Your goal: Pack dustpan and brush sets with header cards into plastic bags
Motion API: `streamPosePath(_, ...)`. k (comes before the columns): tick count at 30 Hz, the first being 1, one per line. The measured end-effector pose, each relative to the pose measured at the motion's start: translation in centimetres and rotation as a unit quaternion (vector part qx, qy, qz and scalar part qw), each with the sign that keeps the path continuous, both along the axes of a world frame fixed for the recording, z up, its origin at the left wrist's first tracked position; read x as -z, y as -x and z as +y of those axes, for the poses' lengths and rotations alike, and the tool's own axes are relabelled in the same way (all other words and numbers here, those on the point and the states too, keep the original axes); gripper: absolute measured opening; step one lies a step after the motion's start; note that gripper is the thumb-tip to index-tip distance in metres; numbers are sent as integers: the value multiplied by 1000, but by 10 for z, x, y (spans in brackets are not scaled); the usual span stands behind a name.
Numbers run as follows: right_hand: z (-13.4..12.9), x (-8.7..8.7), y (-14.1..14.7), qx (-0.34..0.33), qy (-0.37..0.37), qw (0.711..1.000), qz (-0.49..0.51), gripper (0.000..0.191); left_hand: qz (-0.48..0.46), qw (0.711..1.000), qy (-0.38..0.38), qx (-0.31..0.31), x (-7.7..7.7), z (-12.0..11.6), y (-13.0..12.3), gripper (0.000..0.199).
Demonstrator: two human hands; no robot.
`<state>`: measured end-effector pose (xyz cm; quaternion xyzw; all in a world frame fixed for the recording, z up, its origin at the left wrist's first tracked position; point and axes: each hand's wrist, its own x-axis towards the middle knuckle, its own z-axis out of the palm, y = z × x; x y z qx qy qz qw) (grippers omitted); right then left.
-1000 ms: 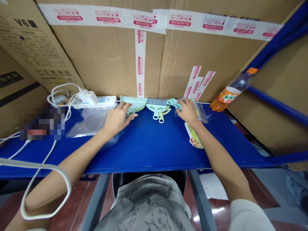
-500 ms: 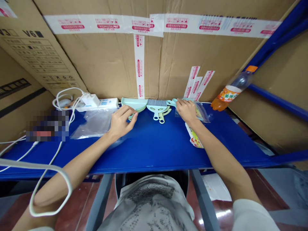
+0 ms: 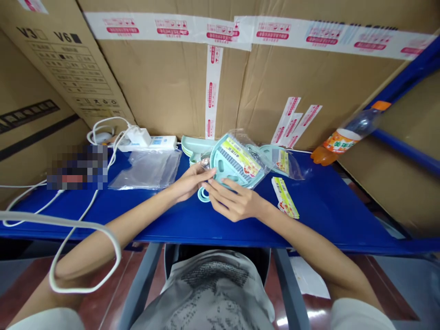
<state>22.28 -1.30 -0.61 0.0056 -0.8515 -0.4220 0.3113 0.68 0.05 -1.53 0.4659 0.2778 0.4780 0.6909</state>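
Note:
A mint-green mini dustpan and brush set point(image 3: 220, 161) is held up over the blue table, tilted, in a clear bag with a yellow-green label card point(image 3: 240, 156). Around its left side, the fingers of my left hand point(image 3: 190, 183) are closed on the set. My right hand point(image 3: 237, 201) grips its lower edge, and a round handle ring point(image 3: 203, 195) pokes out below. Behind it stand stacked mint dustpans point(image 3: 195, 145), partly covered. Another bagged set point(image 3: 275, 158) lies to the right. Nearer to me are printed label cards point(image 3: 285, 198).
Clear plastic bags point(image 3: 147, 170) lie on the left of the table point(image 3: 192, 229). Beyond them is a white power strip point(image 3: 163, 143) with a plug and cables. An orange drink bottle point(image 3: 338, 140) leans at the right. Cardboard boxes point(image 3: 165, 82) wall the back.
My right hand has come from the back right to the middle with a bagged dustpan and brush set. My left hand has moved right and joined it on the set. The view has shifted slightly.

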Motion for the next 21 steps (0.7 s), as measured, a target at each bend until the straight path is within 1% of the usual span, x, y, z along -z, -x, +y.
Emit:
streamPosePath(2, 4, -2, -4, -34, 41, 999, -4, 15, 18, 1000, 4, -17, 4, 1, -2, 40)
streamPosePath(3, 8, -4, -9, -44, 70, 996, 13, 18, 24, 999, 4, -23, 5, 3, -2, 40)
streamPosePath(4, 13, -8, -16, -44, 106, 992, 55, 21, 29, 999, 4, -27, 6, 4, -1, 40)
streamPosePath(5, 18, -12, -24, -31, 148, 981, 122, 21, 35, 999, 4, -27, 6, 6, 1, 41)
streamPosePath(6, 25, -16, -33, -5, 198, 959, 204, 20, 43, 999, 3, -25, 6, 8, 3, 42)
streamPosePath(7, 31, -20, -43, 28, 254, 923, 288, 19, 53, 998, 1, -18, 4, 9, 6, 43)
streamPosePath(8, 37, -24, -51, 61, 318, 878, 353, 20, 65, 998, -3, -7, 3, 10, 10, 44)
streamPosePath(9, 42, -27, -59, 87, 388, 829, 393, 20, 78, 997, -11, 7, 0, 11, 14, 46)
streamPosePath(10, 47, -29, -65, 101, 461, 783, 406, 20, 92, 995, -21, 21, -2, 11, 18, 47)
streamPosePath(11, 50, -30, -70, 100, 532, 742, 394, 20, 106, 993, -30, 34, -5, 11, 22, 48)
streamPosePath(12, 52, -31, -73, 89, 596, 707, 370, 22, 119, 991, -40, 42, -7, 11, 25, 48)
streamPosePath(13, 53, -32, -75, 74, 645, 678, 344, 25, 130, 989, -48, 46, -9, 11, 27, 47)
streamPosePath(15, 51, -35, -76, 46, 704, 639, 307, 31, 140, 988, -58, 41, -12, 10, 29, 45)
streamPosePath(18, 45, -39, -75, 10, 749, 594, 294, 33, 133, 989, -54, 22, -15, 10, 28, 42)
streamPosePath(21, 44, -37, -73, -5, 806, 526, 270, 38, 129, 991, -37, 9, -18, 11, 27, 42)
